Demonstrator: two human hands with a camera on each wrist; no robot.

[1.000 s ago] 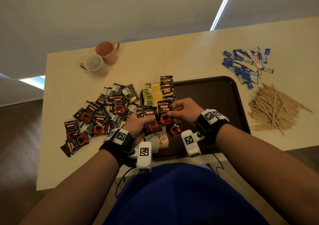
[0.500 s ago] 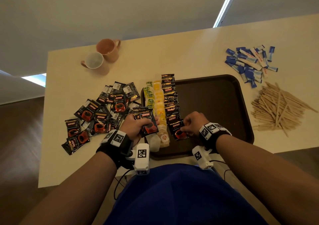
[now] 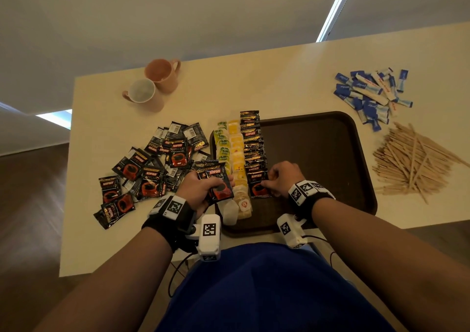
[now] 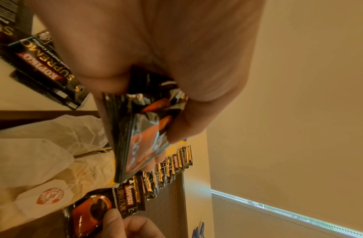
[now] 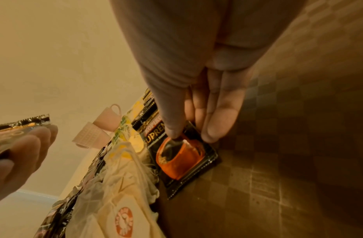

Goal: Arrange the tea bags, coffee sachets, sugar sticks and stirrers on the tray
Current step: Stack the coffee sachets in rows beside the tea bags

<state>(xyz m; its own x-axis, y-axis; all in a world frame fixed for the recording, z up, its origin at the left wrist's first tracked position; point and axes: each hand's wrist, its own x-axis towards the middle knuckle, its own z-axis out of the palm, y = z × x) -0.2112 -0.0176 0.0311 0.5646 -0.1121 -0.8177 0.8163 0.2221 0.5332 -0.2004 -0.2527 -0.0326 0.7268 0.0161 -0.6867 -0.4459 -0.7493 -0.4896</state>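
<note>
A dark brown tray [image 3: 318, 151] holds rows of green and yellow tea bags [image 3: 230, 148] and a row of overlapping black coffee sachets [image 3: 251, 140] along its left side. My left hand [image 3: 216, 188] grips a stack of coffee sachets [image 4: 139, 136] above the tray's left edge. My right hand [image 5: 191, 136] pinches one coffee sachet [image 5: 184, 159] lying flat at the near end of the coffee row, thumb on top. Sugar sticks [image 3: 371, 95] and wooden stirrers [image 3: 412, 161] lie on the table right of the tray.
Loose coffee sachets [image 3: 150, 171] are piled on the table left of the tray. Two mugs [image 3: 155, 84] stand at the back left. White tea bags [image 3: 241, 204] lie at the tray's near left corner. The tray's right half is bare.
My right hand took a sachet from the stack in my left hand and brought it down to the near end of the coffee row. My left hand stayed in place.
</note>
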